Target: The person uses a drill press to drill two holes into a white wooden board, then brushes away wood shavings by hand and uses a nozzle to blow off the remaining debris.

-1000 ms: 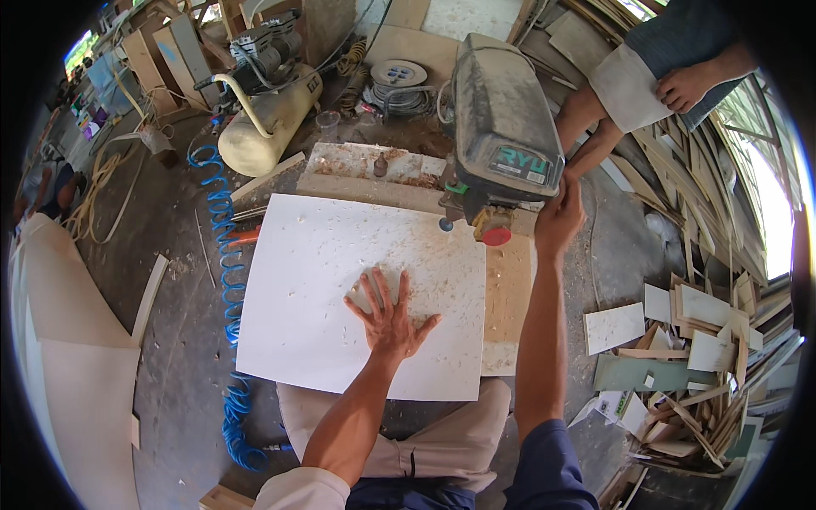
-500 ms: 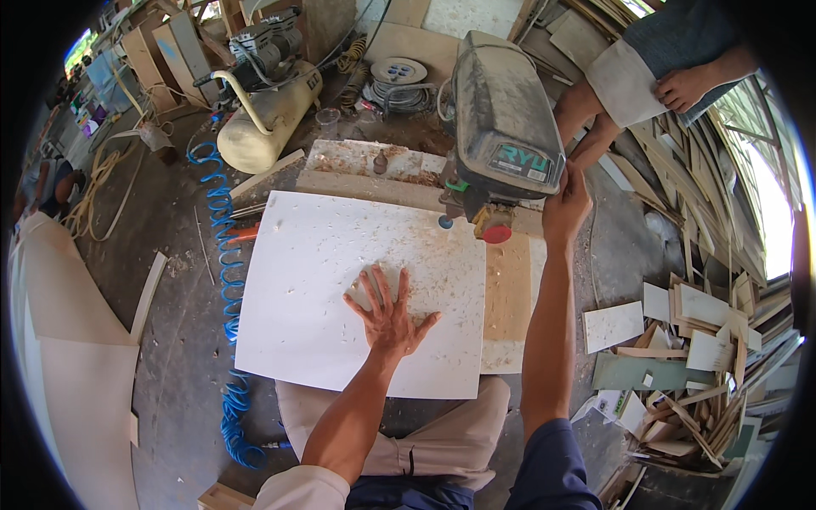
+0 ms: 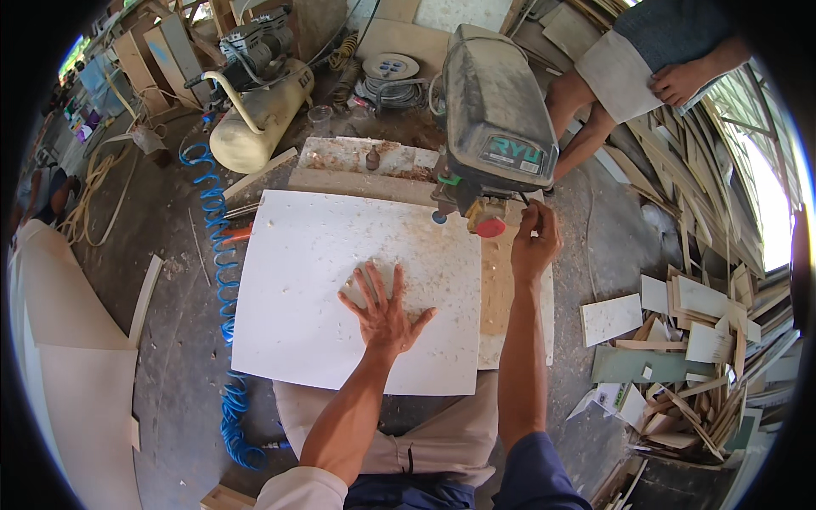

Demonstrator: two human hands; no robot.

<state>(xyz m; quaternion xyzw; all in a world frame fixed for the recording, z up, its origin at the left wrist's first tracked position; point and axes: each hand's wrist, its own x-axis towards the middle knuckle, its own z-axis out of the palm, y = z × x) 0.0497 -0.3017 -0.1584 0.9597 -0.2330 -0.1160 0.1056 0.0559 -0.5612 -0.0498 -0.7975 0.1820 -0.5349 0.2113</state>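
A white board [image 3: 289,314], sprinkled with wood shavings, lies before me, its lower edge over my lap. My left hand [image 3: 384,316] presses flat on it with fingers spread. Over the board's far right corner stands a dusty dark drill press [image 3: 497,102] with a red round button [image 3: 490,228] on its front. My right hand [image 3: 537,238] is closed at the press's right side, around the end of a thin dark feed lever [image 3: 524,199]. The bit and the spot under it are hidden by the head.
A coiled blue air hose [image 3: 223,280] runs along the left, near a cream compressor [image 3: 255,127]. Wood offcuts [image 3: 680,340] pile up at the right. Another person's hand [image 3: 680,82] rests on a knee behind the press. A cable reel [image 3: 391,76] lies at the back.
My right hand has come down and toward me, slightly left, along the press's side. My left hand stays flat on the board. The view has shifted slightly.
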